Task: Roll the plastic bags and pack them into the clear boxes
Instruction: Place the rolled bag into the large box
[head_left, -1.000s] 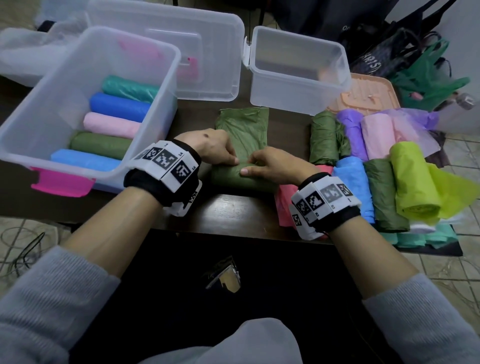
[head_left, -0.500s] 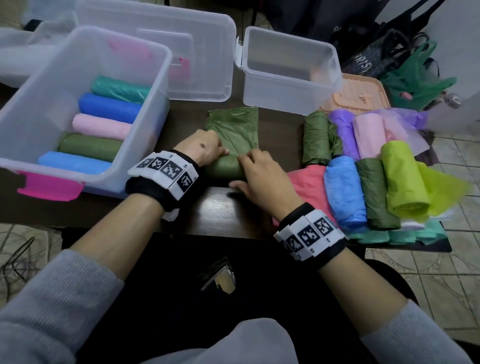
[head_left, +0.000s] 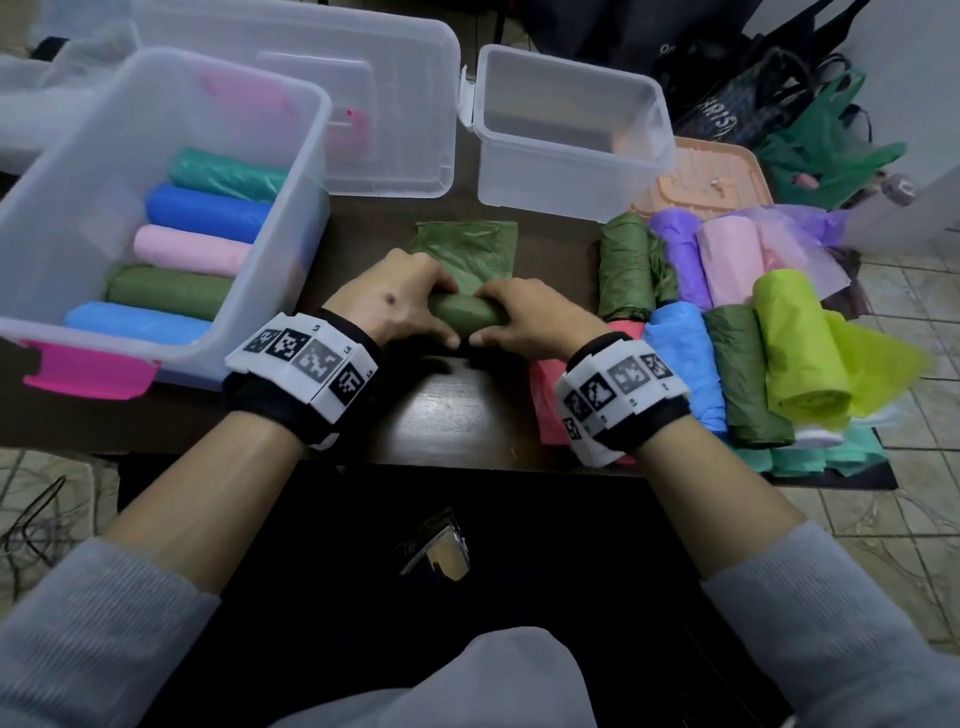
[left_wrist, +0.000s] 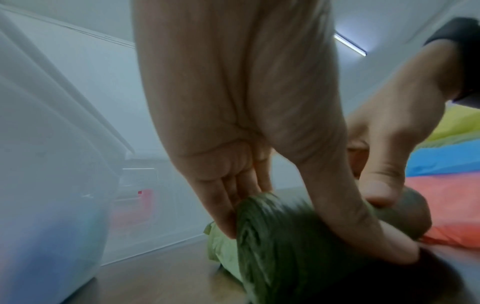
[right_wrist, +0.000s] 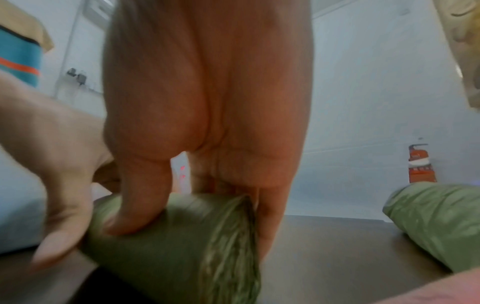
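Both hands are on the green bag (head_left: 467, 312) at the middle of the dark wooden table (head_left: 457, 421). The left hand (head_left: 400, 301) grips the rolled part at its left end, fingers curled over the top and thumb down on the near side; the right hand (head_left: 524, 317) grips the right end the same way. The near part of the bag is a tight roll, while the far part lies flat on the table, reaching toward the small clear box (head_left: 571, 135).

That small box stands open straight beyond the flat end of the bag. To the left, just beside the left wrist, sits the big clear box (head_left: 291, 208) with a pink latch (head_left: 88, 371) on its near rim. Five rolls lie side by side in it: teal, dark blue, pink, dark green and light blue. Behind it lies a clear lid (head_left: 395, 104).

On the right, close to the right wrist, is a crowd of rolled bags (head_left: 737, 332): green, purple, pink, blue, dark green and lime, some loosely unrolling. A red bag (head_left: 545, 400) lies flat under the right wrist, touching the near right end of the roll in the left wrist view. A peach-coloured lid (head_left: 711, 176) lies behind the pile.
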